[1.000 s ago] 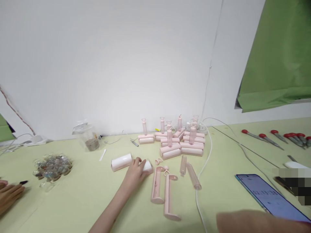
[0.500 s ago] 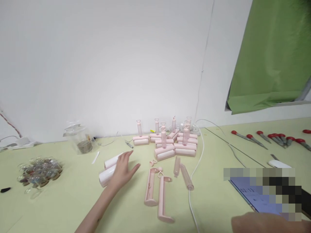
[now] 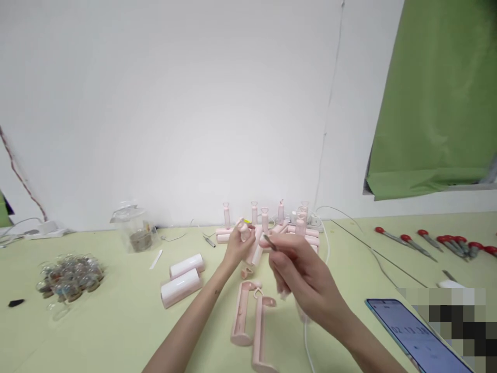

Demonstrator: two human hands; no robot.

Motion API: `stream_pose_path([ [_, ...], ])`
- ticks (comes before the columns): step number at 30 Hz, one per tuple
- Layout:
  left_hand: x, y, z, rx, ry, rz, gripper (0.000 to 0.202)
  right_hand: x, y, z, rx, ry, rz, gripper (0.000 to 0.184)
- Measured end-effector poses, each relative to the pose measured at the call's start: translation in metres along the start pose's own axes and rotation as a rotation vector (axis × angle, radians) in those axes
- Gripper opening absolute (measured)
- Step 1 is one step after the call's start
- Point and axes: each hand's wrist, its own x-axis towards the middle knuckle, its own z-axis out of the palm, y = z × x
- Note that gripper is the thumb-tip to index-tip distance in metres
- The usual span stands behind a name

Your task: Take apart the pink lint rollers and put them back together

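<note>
My left hand point(image 3: 237, 247) is closed round the pink handle point(image 3: 244, 231) of a lint roller point(image 3: 253, 254), which lies tilted among other pink lint rollers point(image 3: 306, 233) at the back. My right hand point(image 3: 306, 274), nearer the camera, pinches a thin dark tool with a pale tip point(image 3: 269, 242); its kind is unclear. Two pink lint roller frames point(image 3: 241, 316) lie in front of the hands, with a small pink heart-shaped part point(image 3: 247, 272) behind them. Left of my left arm rest two white sticky rolls point(image 3: 181, 287). My right hand hides the clear pink tubes almost wholly.
A phone point(image 3: 415, 331) lies at the right, close to a white cable point(image 3: 306, 342). Red-ended grey tools point(image 3: 419, 247) are spread behind it. At the left stand a clear plastic tub point(image 3: 135, 230) and a cluster of small glass globes point(image 3: 70, 277).
My left hand has left the white rolls, moved right and taken hold of a lint roller, now tilted. My right hand has come up from the phone to the middle, holding the thin tool.
</note>
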Motion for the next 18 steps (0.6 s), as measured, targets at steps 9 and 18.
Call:
stream_pose_path([
  [9,-0.078,0.001,-0.067,-0.119,-0.161,-0.123,0.012,0.007,0.029,0.018,-0.762,-0.114,0.161,0.02],
  [18,-0.112,-0.002,-0.061,0.177,-0.384,0.006,0.009,-0.007,0.047,0.057,-1.02,-0.274,0.138,0.027],
])
